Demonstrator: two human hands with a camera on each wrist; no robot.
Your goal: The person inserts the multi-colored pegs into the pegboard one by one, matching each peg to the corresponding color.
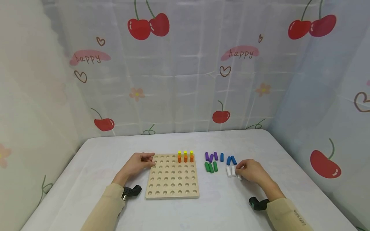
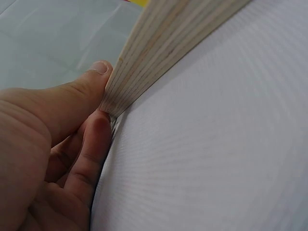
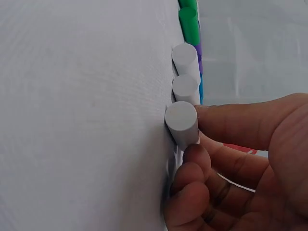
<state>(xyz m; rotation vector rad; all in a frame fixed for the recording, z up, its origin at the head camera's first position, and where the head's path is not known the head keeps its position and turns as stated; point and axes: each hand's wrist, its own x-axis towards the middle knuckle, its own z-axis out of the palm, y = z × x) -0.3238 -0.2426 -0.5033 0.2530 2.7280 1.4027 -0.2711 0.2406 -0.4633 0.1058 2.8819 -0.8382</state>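
A wooden pegboard (image 1: 169, 189) with rows of round holes lies on the table. My left hand (image 1: 137, 165) holds its left edge near the far corner; in the left wrist view the thumb (image 2: 82, 94) presses the edge from above and fingers sit below. Yellow pegs (image 1: 185, 152) and orange pegs (image 1: 185, 159) stand in the board's far right holes. To the right of the board, my right hand (image 1: 252, 171) pinches a white peg (image 3: 182, 116) lying at table level. Two more white pegs (image 1: 231, 171) lie beside it.
Loose green pegs (image 1: 211, 168), purple pegs (image 1: 211, 158) and blue pegs (image 1: 229, 160) lie between the board and my right hand. The table (image 1: 115, 147) has a white cover. A curtain (image 1: 185, 80) printed with cherries hangs behind it.
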